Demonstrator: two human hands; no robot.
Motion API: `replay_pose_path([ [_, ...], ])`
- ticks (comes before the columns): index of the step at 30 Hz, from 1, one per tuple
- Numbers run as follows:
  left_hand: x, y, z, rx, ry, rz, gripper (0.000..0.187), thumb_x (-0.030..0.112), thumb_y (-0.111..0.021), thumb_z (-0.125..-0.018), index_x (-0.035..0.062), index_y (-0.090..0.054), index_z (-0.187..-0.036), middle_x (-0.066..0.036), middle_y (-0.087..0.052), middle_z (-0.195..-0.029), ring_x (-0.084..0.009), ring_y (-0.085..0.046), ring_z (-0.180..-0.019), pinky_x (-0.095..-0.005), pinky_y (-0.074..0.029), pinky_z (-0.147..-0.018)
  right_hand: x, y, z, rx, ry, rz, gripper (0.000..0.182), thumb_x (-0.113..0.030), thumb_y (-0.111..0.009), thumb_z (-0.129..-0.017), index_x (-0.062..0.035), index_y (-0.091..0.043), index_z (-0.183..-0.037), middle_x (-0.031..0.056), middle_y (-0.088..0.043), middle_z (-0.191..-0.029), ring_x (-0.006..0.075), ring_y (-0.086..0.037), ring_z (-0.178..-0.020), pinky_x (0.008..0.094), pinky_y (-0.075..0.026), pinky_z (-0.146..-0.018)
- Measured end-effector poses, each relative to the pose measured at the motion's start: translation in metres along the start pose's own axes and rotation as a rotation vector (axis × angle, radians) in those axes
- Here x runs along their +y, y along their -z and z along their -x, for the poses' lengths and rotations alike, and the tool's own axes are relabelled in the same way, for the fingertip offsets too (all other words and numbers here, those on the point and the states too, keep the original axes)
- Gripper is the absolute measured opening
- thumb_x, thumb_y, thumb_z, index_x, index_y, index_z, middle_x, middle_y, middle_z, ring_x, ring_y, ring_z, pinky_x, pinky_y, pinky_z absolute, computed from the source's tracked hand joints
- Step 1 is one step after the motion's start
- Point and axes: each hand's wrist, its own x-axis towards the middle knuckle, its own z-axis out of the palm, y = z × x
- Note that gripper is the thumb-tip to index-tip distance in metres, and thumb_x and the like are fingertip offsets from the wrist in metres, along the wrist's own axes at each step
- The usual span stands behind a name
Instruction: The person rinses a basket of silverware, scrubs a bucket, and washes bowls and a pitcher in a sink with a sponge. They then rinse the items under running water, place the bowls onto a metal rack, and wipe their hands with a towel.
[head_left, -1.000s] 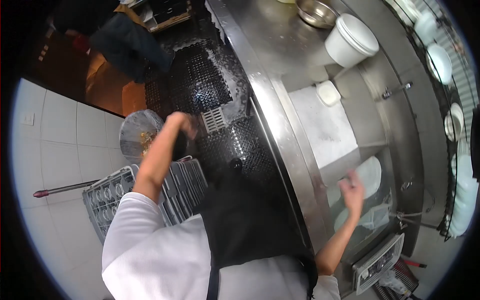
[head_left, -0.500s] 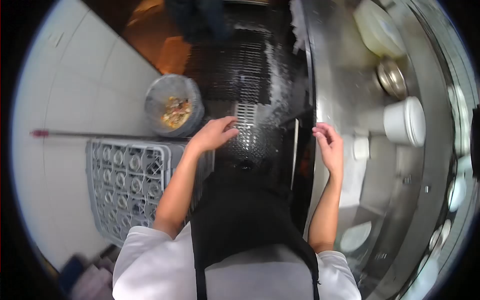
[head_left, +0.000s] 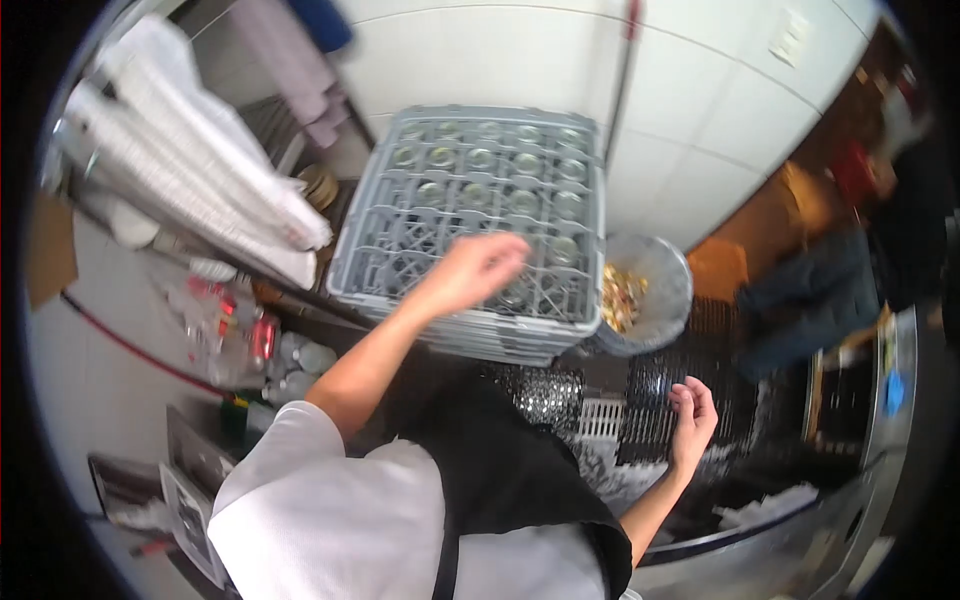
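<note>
A grey plastic rack [head_left: 465, 318] with many compartments stands against the white tiled wall, on top of a stack. Upturned clear glasses [head_left: 477, 196] fill much of it; several compartments at its front left hold none. My left hand [head_left: 478, 268] is over the front part of the rack, fingers loosely curled and somewhat blurred, so whether anything is in them is hidden. Lower right, above the wet floor, my right hand [head_left: 694, 408] has bent, slightly parted fingers and holds nothing.
Right of the rack is a bin [head_left: 665, 296] with food scraps. White cloths [head_left: 190, 140] hang at the left, above plastic bottles [head_left: 300, 355]. A person in dark trousers [head_left: 815, 290] stands at the right. A floor drain [head_left: 601, 418] lies beyond my apron.
The view has turned left from the steel counter toward the rack and wall. My left hand has come over the rack; my right hand is now above the floor, away from the counter.
</note>
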Motion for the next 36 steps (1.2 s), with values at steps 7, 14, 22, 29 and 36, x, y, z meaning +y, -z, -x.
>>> replay_pose_path([
  [7, -0.092, 0.155, 0.084, 1.353, 0.247, -0.292, 0.025, 0.012, -0.062, -0.083, -0.0017, -0.054, -0.102, -0.011, -0.061, -0.091, -0.0186, -0.059, -0.086, -0.0292, -0.047, -0.068, -0.11, -0.21, -0.084, -0.495, 0.368, 0.073, 0.019, -0.01, -0.056, -0.09, 0.0023, -0.059, -0.105, 0.0069, -0.065, -0.089, 0.0106, -0.06, -0.083, 0.0241, -0.047, -0.076],
  [14, -0.144, 0.239, 0.079, 1.05, 0.118, -0.025, 0.015, 0.007, -0.059, -0.076, -0.0005, -0.061, -0.089, -0.009, -0.063, -0.082, -0.0176, -0.056, -0.07, -0.0302, -0.046, -0.064, -0.259, -0.469, -0.053, -0.996, 0.803, -0.176, 0.019, -0.01, -0.054, -0.091, -0.0007, -0.059, -0.106, 0.0082, -0.065, -0.092, 0.0117, -0.061, -0.079, 0.0263, -0.049, -0.074],
  [22, -0.064, 0.153, 0.052, 0.617, -0.201, 0.876, 0.069, 0.032, -0.057, -0.088, 0.0035, -0.024, -0.141, -0.012, -0.036, -0.136, -0.0202, -0.035, -0.125, -0.0351, -0.031, -0.103, -0.469, -0.573, -0.049, -1.13, 0.783, -0.941, 0.029, -0.009, -0.054, -0.089, 0.0088, -0.05, -0.112, 0.0167, -0.061, -0.106, 0.0202, -0.06, -0.09, 0.0282, -0.05, -0.079],
  [29, -0.031, 0.114, 0.058, 0.879, -0.255, 1.189, 0.074, 0.05, -0.053, -0.088, -0.0036, -0.033, -0.135, -0.012, -0.05, -0.122, -0.0159, -0.046, -0.114, -0.0302, -0.041, -0.092, -0.402, -0.613, -0.037, -2.026, 0.031, -1.333, 0.028, -0.009, -0.043, -0.094, 0.0094, -0.047, -0.114, 0.0172, -0.049, -0.114, 0.0218, -0.047, -0.099, 0.0348, -0.037, -0.099],
  [36, -0.037, 0.124, 0.058, 1.223, -0.336, 0.902, 0.069, 0.046, -0.044, -0.094, 0.0, -0.023, -0.141, -0.011, -0.041, -0.133, -0.0205, -0.04, -0.12, -0.0325, -0.036, -0.098, -0.225, -0.572, -0.05, -1.602, -0.028, -1.154, 0.038, -0.021, -0.037, -0.097, 0.0082, -0.045, -0.119, 0.0135, -0.053, -0.111, 0.0241, -0.048, -0.109, 0.0402, -0.032, -0.102],
])
